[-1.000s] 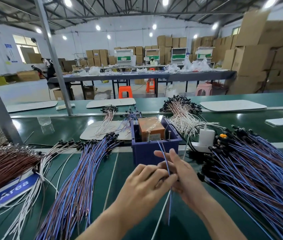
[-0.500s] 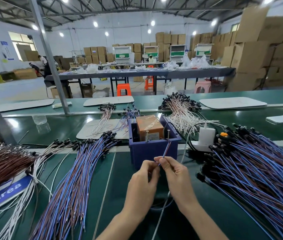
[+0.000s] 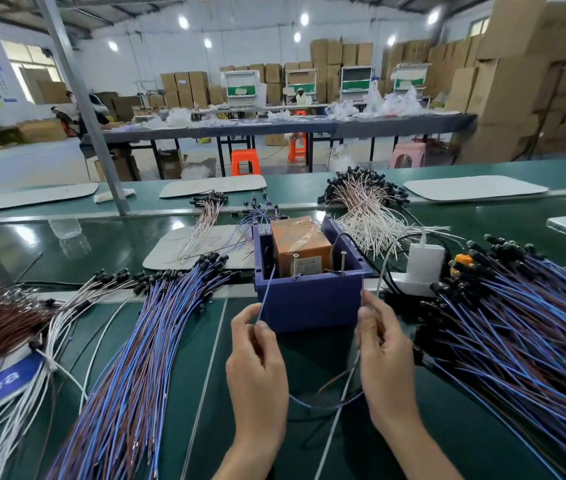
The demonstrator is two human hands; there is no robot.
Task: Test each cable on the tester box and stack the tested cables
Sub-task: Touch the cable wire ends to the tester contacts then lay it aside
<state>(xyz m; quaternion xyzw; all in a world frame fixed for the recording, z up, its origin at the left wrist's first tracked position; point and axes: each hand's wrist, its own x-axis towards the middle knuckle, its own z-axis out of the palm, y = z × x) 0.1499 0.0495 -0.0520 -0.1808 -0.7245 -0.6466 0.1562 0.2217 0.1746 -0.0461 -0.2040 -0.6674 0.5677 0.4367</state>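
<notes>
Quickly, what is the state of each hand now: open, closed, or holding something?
Left hand: closed, pinching one end of the thin blue cable.
Right hand: closed, its grip on the other end of that cable.

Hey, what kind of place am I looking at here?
Probably a cable assembly factory floor: bundles of blue cables lie on a green workbench, a purple tester box stands between them, and stacked cardboard cartons line the back wall.

The left hand (image 3: 257, 358) and right hand (image 3: 383, 355) are raised apart, each pinching with thumb and fingertips.
</notes>
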